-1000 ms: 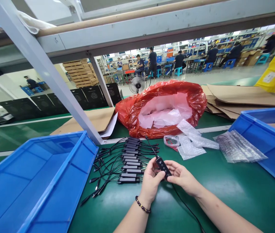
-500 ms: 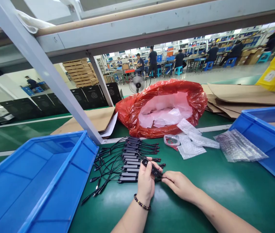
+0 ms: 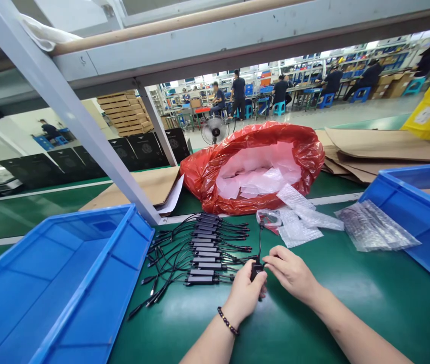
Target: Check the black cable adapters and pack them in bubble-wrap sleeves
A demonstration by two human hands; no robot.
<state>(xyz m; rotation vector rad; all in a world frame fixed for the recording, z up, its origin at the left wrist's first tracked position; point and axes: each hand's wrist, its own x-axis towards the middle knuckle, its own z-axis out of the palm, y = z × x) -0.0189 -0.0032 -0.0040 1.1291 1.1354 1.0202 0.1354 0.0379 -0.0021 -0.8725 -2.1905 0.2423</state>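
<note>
My left hand (image 3: 245, 294), with a bead bracelet on its wrist, is closed around a small black controller (image 3: 256, 269) with a thin cable running up from it. The fingertips of my right hand (image 3: 290, 273) pinch the same controller from the right. Both hands hover just above the green table (image 3: 351, 298). Directly to the left lies a neat row of several identical black controllers (image 3: 203, 250) with their cables fanned out on both sides.
A large blue bin (image 3: 48, 283) stands at the left and another blue bin (image 3: 419, 212) at the right. A red plastic bag (image 3: 252, 167) holding bubble-wrap pouches lies behind, with loose pouches (image 3: 298, 222) beside it. Cardboard sheets (image 3: 381, 146) and a slanted grey frame post (image 3: 86, 126) stand nearby.
The controller has turned from lying flat across my hands to standing end-on between them, its cable now rising upward. Both hands shifted slightly right of the row.
</note>
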